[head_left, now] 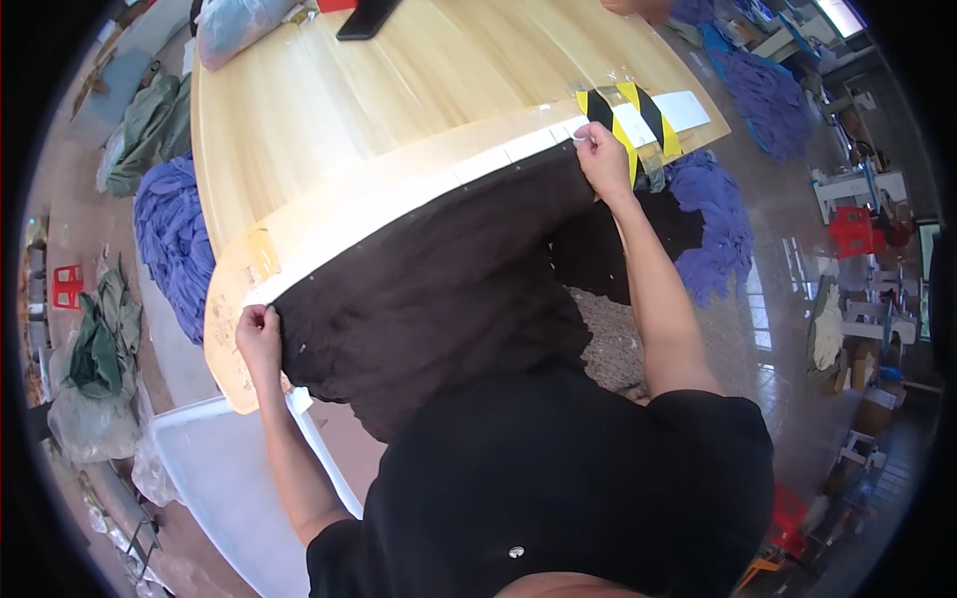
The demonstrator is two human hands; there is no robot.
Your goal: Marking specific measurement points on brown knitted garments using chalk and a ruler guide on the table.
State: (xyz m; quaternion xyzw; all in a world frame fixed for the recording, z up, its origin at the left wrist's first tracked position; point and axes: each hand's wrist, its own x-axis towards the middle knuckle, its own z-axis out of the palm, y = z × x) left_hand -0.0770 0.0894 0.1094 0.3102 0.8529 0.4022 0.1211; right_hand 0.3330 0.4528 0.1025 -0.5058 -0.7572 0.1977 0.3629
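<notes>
Your left hand (257,334) pinches the near-left corner of a dark brown cloth (439,289); grip closed on the fabric edge. Your right hand (601,151) pinches the far-right corner of the same cloth, fingers closed tight on it, just beside a strip of yellow-and-black striped tape (630,120) at the worktop's end.

The cloth lies stretched between both hands along the near edge of the pale wooden worktop (329,110), its top edge lined up with a white tape strip (498,159) running along that edge. The rest of the cloth hangs off the worktop toward your body.

A dark flat object (367,18) sits at the far side of the worktop. Piles of purple fabric (174,239) lie on the floor to your left and right. A white plastic bin (224,468) stands below your left arm.
</notes>
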